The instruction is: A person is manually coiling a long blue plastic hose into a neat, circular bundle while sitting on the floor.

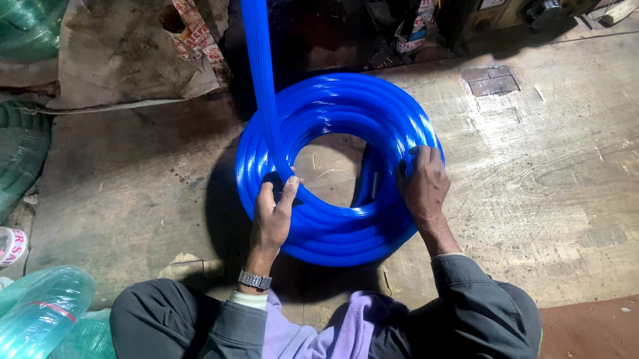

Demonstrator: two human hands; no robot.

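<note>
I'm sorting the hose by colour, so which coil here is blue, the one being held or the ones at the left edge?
The blue coil, gripped by both hands; the left-edge coils are clear green.

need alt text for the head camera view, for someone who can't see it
Seen from above, a person's two hands grip a coil of glossy blue hose lying on a worn floor: the left hand holds the near-left turns, where a straight length rises out of frame, and the right hand grips the right side. Green hose coils lie at left.

Left hand (272, 212) grips the incoming blue hose (261, 71) while right hand (422, 183) steadies the blue coil (332, 233) on the floor (546, 173).
</note>
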